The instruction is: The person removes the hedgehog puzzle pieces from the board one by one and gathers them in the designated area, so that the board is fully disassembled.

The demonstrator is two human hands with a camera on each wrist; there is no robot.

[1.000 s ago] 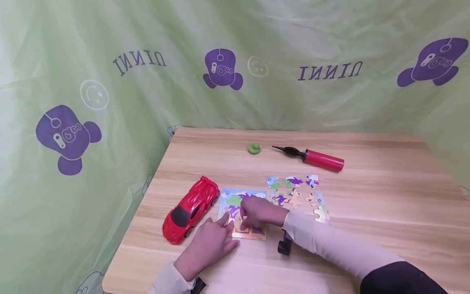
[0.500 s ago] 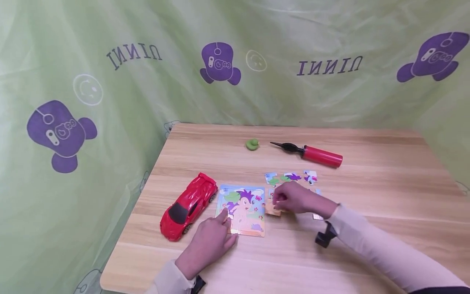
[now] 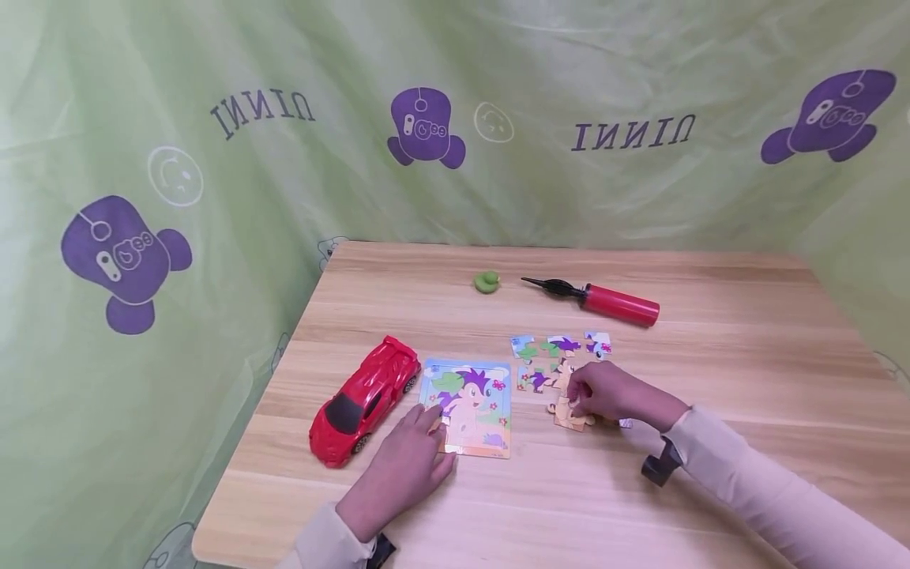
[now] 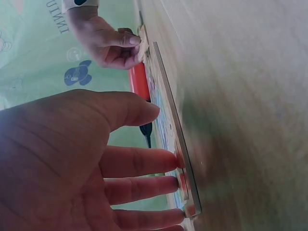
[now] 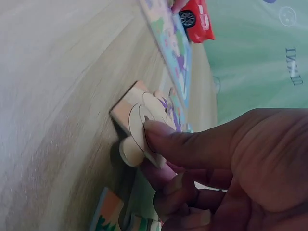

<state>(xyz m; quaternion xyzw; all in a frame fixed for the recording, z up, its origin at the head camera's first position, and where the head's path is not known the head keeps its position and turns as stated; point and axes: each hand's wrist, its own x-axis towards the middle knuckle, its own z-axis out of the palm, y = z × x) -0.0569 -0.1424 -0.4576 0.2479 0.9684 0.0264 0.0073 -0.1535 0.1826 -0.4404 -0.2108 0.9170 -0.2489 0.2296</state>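
The left hand [image 3: 408, 466] is lying flat, fingers straight, with fingertips [image 4: 179, 159] pressing the near left corner of the puzzle board [image 3: 471, 407] on the table [image 3: 746, 371]. The right hand [image 3: 607, 393] is pinching a puzzle piece [image 3: 571, 414] between thumb and fingers, the piece resting on the table right of the board, just beside the loose pieces [image 3: 562, 356]. A red car [image 3: 362, 400] is sitting left of the board. A pump [image 3: 604, 300] and a green duck [image 3: 487, 282] are lying farther back.

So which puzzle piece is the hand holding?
On the wooden table, look right of the puzzle board, below the loose pieces. The right hand pinches a pale tan piece; the others are brightly coloured.
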